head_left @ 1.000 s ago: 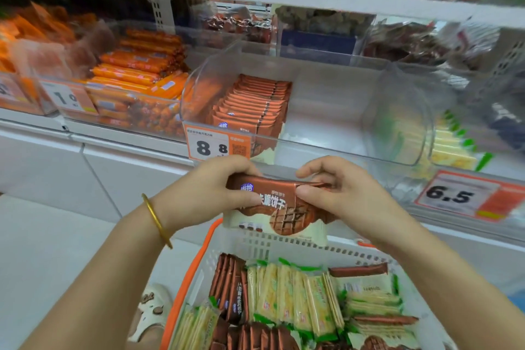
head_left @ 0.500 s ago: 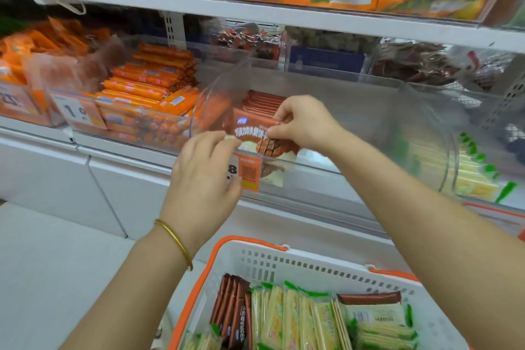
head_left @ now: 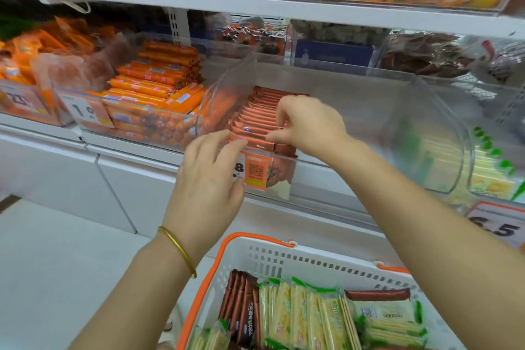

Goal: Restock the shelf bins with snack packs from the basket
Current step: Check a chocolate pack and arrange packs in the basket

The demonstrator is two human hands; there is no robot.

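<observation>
My right hand pinches a brown pack into the bin; my left hand hangs loose. Next I should let go.

Brown foil snack packs rowed upright in clear plastic shelf bin.
Right fingers pinch the front one; white orange-rimmed basket sits below them.

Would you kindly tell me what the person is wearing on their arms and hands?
Both forearms are bare, with no sleeves in view, and neither hand is gloved. The left hand has a thin gold-coloured bangle round its wrist; the right hand and wrist show no jewellery.
</observation>
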